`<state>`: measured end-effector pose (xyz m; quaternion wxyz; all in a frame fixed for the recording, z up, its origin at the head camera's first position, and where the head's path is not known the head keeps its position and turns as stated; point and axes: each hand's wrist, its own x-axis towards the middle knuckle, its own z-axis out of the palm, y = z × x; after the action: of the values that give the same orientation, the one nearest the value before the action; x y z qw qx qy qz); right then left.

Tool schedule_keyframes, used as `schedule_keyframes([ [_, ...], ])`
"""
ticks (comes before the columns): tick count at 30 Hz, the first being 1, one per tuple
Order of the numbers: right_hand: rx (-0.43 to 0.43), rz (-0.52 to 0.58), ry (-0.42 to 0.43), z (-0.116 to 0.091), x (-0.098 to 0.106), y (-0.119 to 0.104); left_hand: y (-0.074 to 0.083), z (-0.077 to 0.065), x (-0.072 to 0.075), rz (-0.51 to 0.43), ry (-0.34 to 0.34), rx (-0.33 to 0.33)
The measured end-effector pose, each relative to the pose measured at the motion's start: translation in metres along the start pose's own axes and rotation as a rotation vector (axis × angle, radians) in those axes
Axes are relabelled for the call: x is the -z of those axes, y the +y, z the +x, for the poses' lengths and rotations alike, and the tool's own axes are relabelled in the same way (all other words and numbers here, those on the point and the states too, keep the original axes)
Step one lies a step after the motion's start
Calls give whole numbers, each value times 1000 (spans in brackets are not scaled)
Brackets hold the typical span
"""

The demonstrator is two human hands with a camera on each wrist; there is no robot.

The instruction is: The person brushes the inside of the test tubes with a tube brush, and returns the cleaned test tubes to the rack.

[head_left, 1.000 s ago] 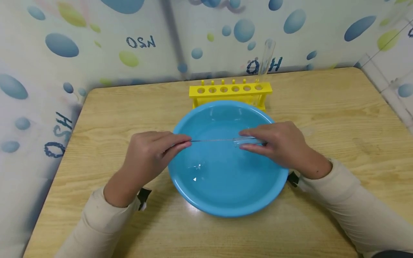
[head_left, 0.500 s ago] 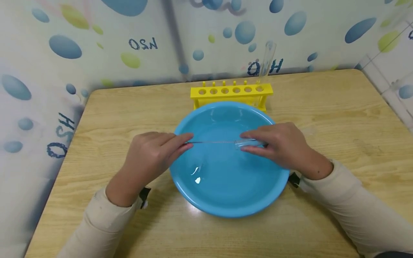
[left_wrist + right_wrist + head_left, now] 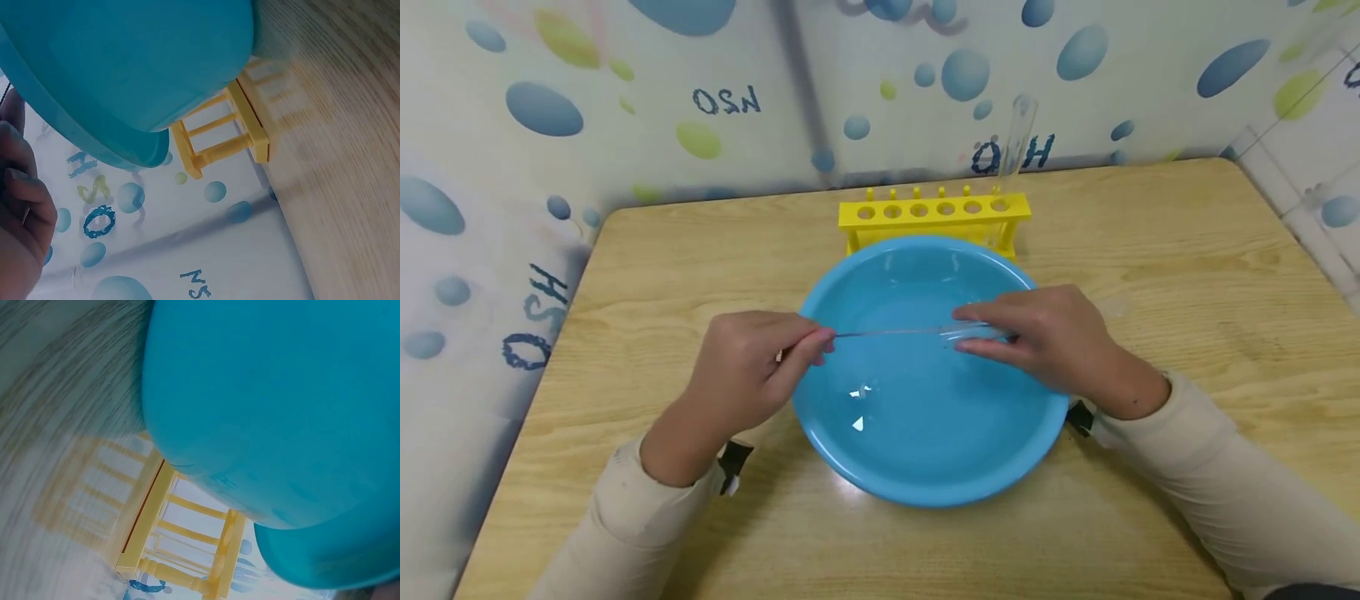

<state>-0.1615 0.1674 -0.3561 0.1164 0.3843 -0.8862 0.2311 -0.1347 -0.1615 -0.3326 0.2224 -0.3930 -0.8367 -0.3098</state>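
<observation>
In the head view, a blue basin sits mid-table. Above its left side my left hand pinches the end of a thin twisted-wire handle, likely a test tube brush. That wire runs level into the mouth of a clear glass test tube. My right hand holds the tube between thumb and fingers over the basin's right side; its far end and the brush head are hidden by the hand. In the left wrist view, curled fingers of the left hand show beside the basin's rim.
Behind the basin stands a yellow test tube rack, with another glass test tube upright in its rightmost hole. The wooden table meets a patterned wall at the back.
My left hand has drawn slightly left and its fingers have shifted on the wire, the thumb now further forward. My right hand with the test tube stays almost in place.
</observation>
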Motion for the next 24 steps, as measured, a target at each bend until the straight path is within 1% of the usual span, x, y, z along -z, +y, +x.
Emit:
schedule_keyframes([
  [4, 6, -7, 8, 1, 0, -1, 1, 0, 1, -97, 0, 61],
  [6, 8, -3, 9, 1, 0, -1, 2, 0, 1, -151, -12, 105],
  [10, 7, -2, 8, 0, 0, -1, 4, -2, 3, -244, -33, 207],
  [12, 7, -3, 12, 0, -1, -1, 5, -2, 5, -289, -33, 261],
  [16, 3, -9, 20, 0, -1, 0, 6, -1, 8, -350, -47, 363],
  [18, -7, -10, 16, 0, -2, 0, 6, -1, 9, -336, -74, 389],
  [20, -22, -13, 11, -1, -1, 0, 7, -2, 9, -291, -112, 387],
  [22, -33, -16, 13, -2, -1, 0, 7, -1, 9, -205, -134, 347],
  [24, -45, -23, 17, -2, 0, 1, 8, 0, 8, -123, -139, 297],
])
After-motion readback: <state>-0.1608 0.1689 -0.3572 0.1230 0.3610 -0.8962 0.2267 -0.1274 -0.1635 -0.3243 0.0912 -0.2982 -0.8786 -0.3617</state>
